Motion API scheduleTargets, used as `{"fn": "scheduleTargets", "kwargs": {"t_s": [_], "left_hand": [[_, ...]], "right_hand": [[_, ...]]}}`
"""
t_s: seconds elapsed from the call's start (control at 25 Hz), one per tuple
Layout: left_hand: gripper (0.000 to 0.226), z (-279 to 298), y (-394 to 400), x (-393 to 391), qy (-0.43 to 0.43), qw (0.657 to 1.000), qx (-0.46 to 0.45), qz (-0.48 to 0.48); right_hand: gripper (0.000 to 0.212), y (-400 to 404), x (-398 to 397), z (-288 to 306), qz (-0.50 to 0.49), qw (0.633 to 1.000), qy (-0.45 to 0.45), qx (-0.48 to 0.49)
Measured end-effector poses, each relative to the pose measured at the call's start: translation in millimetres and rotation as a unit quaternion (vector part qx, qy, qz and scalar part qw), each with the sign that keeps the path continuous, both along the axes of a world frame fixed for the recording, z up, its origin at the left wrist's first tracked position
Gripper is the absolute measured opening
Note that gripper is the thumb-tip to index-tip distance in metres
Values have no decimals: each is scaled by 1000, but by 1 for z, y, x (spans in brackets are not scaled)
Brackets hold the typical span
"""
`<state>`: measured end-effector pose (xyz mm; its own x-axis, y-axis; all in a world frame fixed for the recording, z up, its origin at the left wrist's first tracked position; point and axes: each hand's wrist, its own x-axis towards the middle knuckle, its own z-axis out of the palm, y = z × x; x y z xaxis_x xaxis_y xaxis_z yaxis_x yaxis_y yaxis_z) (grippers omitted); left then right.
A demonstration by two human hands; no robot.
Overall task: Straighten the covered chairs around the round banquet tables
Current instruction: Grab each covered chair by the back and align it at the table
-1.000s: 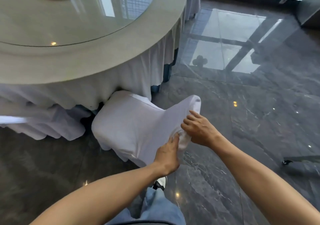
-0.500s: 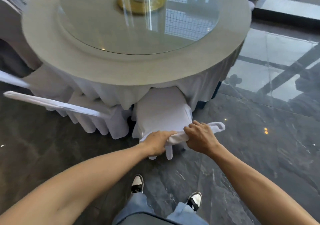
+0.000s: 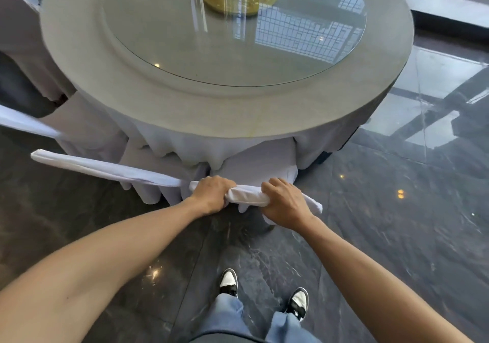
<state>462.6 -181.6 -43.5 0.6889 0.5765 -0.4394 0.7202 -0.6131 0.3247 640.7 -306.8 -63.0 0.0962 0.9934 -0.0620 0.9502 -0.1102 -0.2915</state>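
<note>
The left hand (image 3: 211, 193) and right hand (image 3: 284, 203) are both clenching the top rail of a white fabric-covered chair (image 3: 247, 196) tucked under the near edge of the round glass-topped banquet table (image 3: 185, 104). The loose cover is likely slipping; gripping the stiff frame beneath is steadying it.

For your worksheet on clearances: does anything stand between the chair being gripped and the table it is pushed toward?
Nothing visible. Both hands, left hand and right hand, grip the chair top; its seat already sits under the table skirt.

Chair (image 3: 247, 197) seat mostly hidden under tablecloth (image 3: 185, 149); round table (image 3: 158, 110) far rim cut off.
</note>
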Motion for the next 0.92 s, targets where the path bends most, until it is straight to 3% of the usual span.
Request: {"fn": "scheduleTargets", "kwargs": {"t_s": [0.24,0.36,0.44,0.56,0.68,0.8,0.92], "left_hand": [[38,-4,22,-10,5,1000,1,-20],[30,2,28,2,81,995,-26,-54],[18,13,39,18,137,981,-103,-88],[28,33,56,57,212,941,-243,-106],[36,37,66,99,230,916,-326,-49],[12,17,60,156,153,955,-232,-100],[10,-2,41,238,123,974,-70,-177]], "right_hand": [[46,11,8,3,-14,987,74,-144],[35,12,7,4,-13,982,75,-170],[30,13,9,12,-30,971,125,-200],[25,15,36,31,-41,910,284,-301],[31,7,88,47,-80,842,393,-360],[32,-15,150,51,-135,826,401,-373],[36,-44,225,53,-160,873,303,-346]]}}
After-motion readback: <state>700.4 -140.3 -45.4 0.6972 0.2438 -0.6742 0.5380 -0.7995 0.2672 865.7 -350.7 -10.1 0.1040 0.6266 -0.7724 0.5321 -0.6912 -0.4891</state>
